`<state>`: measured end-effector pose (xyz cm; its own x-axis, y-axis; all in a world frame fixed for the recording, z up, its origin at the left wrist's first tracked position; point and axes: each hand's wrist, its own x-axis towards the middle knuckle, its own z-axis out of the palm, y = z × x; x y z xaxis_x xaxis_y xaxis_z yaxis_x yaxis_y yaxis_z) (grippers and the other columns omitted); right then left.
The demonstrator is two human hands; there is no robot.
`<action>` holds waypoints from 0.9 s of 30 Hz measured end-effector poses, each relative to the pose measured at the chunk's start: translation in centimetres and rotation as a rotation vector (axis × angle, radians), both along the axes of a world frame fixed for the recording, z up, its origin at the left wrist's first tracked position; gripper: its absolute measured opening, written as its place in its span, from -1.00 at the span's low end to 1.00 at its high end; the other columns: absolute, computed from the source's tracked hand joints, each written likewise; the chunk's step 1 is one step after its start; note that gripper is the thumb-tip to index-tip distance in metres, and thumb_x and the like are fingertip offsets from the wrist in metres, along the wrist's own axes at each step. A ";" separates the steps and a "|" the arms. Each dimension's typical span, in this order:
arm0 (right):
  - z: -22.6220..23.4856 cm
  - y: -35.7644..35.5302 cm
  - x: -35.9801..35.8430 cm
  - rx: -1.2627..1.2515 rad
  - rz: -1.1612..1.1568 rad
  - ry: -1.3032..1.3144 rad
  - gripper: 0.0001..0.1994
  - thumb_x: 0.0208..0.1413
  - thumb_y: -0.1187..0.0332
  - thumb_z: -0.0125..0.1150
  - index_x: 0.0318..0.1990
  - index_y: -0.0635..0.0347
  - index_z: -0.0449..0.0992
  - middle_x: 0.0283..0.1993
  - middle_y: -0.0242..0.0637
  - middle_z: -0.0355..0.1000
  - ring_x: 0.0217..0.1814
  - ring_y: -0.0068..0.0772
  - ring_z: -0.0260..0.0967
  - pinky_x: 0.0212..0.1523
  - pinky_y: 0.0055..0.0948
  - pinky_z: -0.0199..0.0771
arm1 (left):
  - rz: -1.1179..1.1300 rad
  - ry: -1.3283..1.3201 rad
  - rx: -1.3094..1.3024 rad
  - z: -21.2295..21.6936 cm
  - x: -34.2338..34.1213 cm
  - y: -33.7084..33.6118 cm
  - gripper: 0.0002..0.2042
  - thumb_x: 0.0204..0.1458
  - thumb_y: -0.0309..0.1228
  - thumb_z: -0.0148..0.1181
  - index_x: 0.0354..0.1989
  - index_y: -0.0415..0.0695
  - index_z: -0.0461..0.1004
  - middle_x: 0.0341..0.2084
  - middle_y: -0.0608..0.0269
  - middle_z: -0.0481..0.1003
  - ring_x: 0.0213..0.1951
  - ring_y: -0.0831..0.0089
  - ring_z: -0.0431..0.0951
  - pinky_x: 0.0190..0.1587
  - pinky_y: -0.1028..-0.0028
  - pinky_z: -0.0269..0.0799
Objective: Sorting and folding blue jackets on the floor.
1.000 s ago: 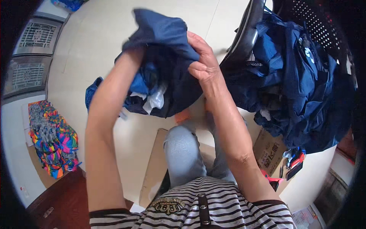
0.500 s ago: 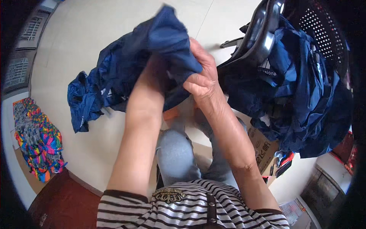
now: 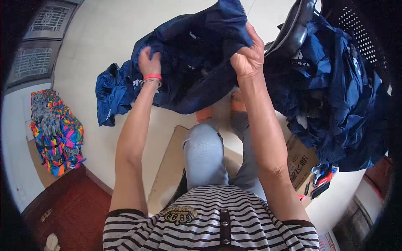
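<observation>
Navy-blue fabric fills the upper middle of the view: a dark blue garment [image 3: 197, 62] is held up in the air between both hands, above the person's knees in light grey jeans [image 3: 205, 154]. The left hand [image 3: 149, 63] grips the cloth near its left part, fingers curled together into a bunch of fabric; a red band and a thin metal bangle [image 3: 151, 78] sit on that wrist. The right hand [image 3: 248, 56] pinches the garment's upper right edge, thumb and fingers clamped on a fold. A loose end of the garment hangs down to the left of the left forearm, over the pale tiled floor [image 3: 96, 37]. To the right, just beside the right hand, a heap of more dark blue garments [image 3: 335, 96] lies piled in and over a black perforated plastic basket [image 3: 360, 29]. A flattened brown cardboard box [image 3: 299, 161] lies under that heap's near edge. At the left, well apart from the hands, stands a stack of brightly multicoloured cloth [image 3: 56, 129].
</observation>
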<state>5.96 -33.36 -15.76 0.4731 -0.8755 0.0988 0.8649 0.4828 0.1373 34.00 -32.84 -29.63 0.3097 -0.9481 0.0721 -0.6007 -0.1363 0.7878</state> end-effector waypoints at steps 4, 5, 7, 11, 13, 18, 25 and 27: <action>0.2 0.4 1.2 0.071 -0.006 0.020 -0.62 0.23 0.39 -0.33 0.16 0.31 0.18 0.05 0.10 0.30 -0.46 -0.50 0.43 -0.88 -0.86 0.18 | 0.137 0.303 0.144 -3.8 -2.8 -0.1 -0.26 -0.10 -0.19 0.27 0.20 -0.30 0.07 -0.03 -0.01 0.36 0.02 0.32 0.33 0.08 0.41 0.22; -0.3 0.7 0.8 0.087 -0.013 0.043 -0.63 0.23 0.39 -0.33 0.16 0.30 0.19 0.05 0.08 0.30 -0.47 -0.52 0.43 -0.88 -0.86 0.18 | 0.069 0.503 0.134 -2.7 -6.8 -0.1 -0.34 -0.09 -0.20 0.24 0.15 -0.25 0.16 -0.03 -0.05 0.37 0.01 0.24 0.38 0.05 0.36 0.27; -1.1 0.5 0.7 0.102 -0.016 0.065 -0.63 0.23 0.39 -0.33 0.16 0.30 0.19 0.06 0.06 0.31 -0.48 -0.54 0.43 -0.88 -0.86 0.18 | 0.005 0.704 0.121 -1.1 -10.3 -0.7 -0.42 -0.09 -0.21 0.22 0.11 -0.20 0.26 -0.04 -0.09 0.39 -0.01 0.16 0.42 0.02 0.30 0.33; -3.8 -0.2 2.4 -0.212 0.162 -0.336 -0.59 0.22 0.36 -0.33 0.14 0.46 0.12 0.10 0.20 0.21 -0.17 -0.08 0.46 -0.87 -0.73 0.38 | -0.754 -0.652 0.083 -5.8 -10.9 -3.3 -0.58 -0.06 -0.26 0.11 0.01 -0.12 0.38 -0.06 -0.01 0.42 -0.04 0.17 0.44 -0.01 0.23 0.35; -4.1 0.3 3.5 -0.155 0.186 -0.328 -0.60 0.22 0.36 -0.32 0.12 0.47 0.15 0.08 0.16 0.25 -0.26 -0.14 0.48 -0.91 -0.75 0.32 | -0.811 -0.643 0.144 -9.6 -12.7 -2.9 -0.55 -0.05 -0.25 0.13 0.04 -0.14 0.34 -0.03 -0.01 0.39 -0.01 0.17 0.41 0.02 0.25 0.32; -2.9 0.9 4.3 -0.151 0.142 -0.239 -0.62 0.22 0.38 -0.29 0.09 0.47 0.20 0.09 0.11 0.26 -0.13 -0.15 0.44 -0.56 -0.51 0.59 | -0.947 -0.599 0.269 -18.0 -16.9 -2.4 -0.45 -0.05 -0.24 0.17 0.12 -0.19 0.24 0.03 -0.02 0.32 0.07 0.18 0.32 0.11 0.30 0.23; -3.9 -0.8 -0.9 0.016 -0.148 0.083 -0.63 0.17 0.43 -0.17 0.09 0.48 0.21 0.20 0.07 0.14 0.14 -0.10 0.23 0.15 -0.29 0.32 | -0.748 0.174 -0.012 -10.6 -11.8 -0.9 -0.71 0.00 -0.37 0.03 -0.09 -0.12 0.46 -0.25 0.14 0.54 -0.26 0.22 0.56 -0.16 0.24 0.45; -3.4 -0.7 0.0 -0.003 -0.118 0.027 -0.64 0.17 0.45 -0.17 0.09 0.48 0.21 0.20 0.08 0.13 0.10 -0.12 0.26 -0.01 -0.39 0.40 | -0.535 0.502 0.190 -4.0 -6.8 0.9 -0.71 0.02 -0.38 0.03 -0.08 -0.18 0.44 -0.25 0.10 0.53 -0.25 0.22 0.56 -0.18 0.28 0.48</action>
